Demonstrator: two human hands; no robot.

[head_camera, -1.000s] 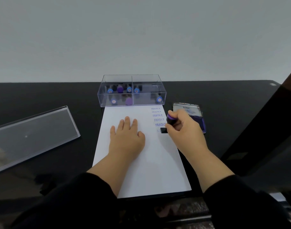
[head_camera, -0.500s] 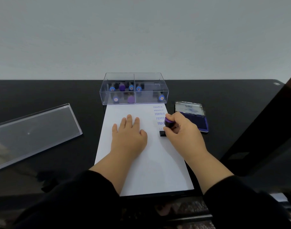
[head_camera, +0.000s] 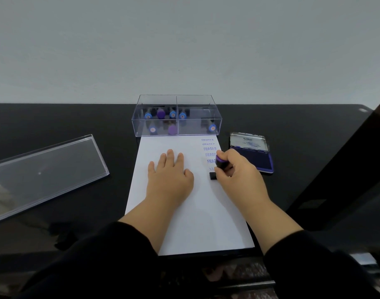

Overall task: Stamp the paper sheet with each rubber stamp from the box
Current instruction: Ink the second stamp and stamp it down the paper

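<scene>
A white paper sheet lies on the black table, with several blue "FRAGILE" prints down its upper right side. My left hand rests flat on the sheet, fingers straight. My right hand grips a rubber stamp with a purple top and black base, its base down on the paper just below the lowest print. Behind the sheet stands a clear two-compartment box holding several more stamps with blue and purple tops.
An open ink pad with a dark blue pad lies right of the sheet. The box's clear lid lies at the left on the table. A dark slanted object crosses the right side.
The stamp in my right hand has come down a little lower on the sheet, below the newest print. My left hand stays flat on the paper. The view shifted slightly.
</scene>
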